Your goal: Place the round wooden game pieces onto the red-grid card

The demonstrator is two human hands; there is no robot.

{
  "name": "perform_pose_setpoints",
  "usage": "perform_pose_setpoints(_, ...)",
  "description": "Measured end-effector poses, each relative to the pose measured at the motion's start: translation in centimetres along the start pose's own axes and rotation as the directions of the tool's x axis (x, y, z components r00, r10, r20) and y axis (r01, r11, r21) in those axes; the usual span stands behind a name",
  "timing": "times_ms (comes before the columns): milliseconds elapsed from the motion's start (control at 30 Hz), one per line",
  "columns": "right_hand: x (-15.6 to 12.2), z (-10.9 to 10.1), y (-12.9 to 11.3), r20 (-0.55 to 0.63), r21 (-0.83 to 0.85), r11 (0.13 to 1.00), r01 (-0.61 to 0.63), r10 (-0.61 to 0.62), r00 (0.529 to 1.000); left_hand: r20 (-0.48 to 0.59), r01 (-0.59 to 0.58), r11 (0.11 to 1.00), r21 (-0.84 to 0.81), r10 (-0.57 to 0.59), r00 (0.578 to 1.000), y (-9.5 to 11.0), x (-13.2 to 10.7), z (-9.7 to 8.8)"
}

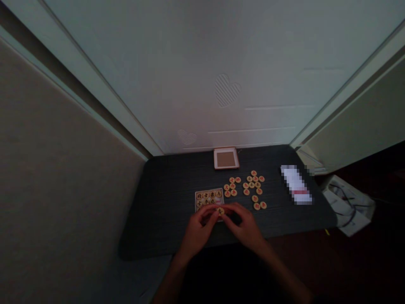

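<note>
A round Chinese chess piece (220,211) with a dark character is pinched between the fingers of my left hand (202,221) and my right hand (238,221). Both hands are closed on it, just above the near side of a shallow box (195,198). Inside the box, rows of pieces with black characters (206,195) lie face up; my hands hide its near part. Right of the box, several loose pieces (232,186) with red characters lie on the dark table (164,181). A second scattered group of pieces (252,185) lies farther right.
An upturned box lid (226,159) stands at the table's back edge by the white door (190,84). A blurred-out flat object (295,184) lies at the right. Beyond the table's right edge, a white container (351,207) holds cables.
</note>
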State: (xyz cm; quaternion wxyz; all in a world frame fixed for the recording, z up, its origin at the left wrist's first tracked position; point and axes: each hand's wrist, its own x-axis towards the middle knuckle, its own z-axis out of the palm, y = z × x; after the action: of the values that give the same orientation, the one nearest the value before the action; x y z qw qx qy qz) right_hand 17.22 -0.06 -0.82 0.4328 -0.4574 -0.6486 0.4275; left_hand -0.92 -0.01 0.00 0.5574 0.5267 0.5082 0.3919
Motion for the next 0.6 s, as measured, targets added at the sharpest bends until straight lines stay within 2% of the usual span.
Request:
perform_pose_setpoints(333, -0.6, 0.1, 0.3, -0.048, 0.09, 0.988, -0.129, 0.134, 0.99, 0.042, -0.058, 0.996, 0.064, 0.055, 0.998, 0.0, -0.3, 0.7)
perform_pose_setpoints(600, -2.3, 1.2, 2.8, -0.069, 0.261, 0.94, -0.217, 0.243, 0.968, 0.023, -0.046, 0.996, 0.082, 0.044, 0.999, -1.6, -1.1, 1.7)
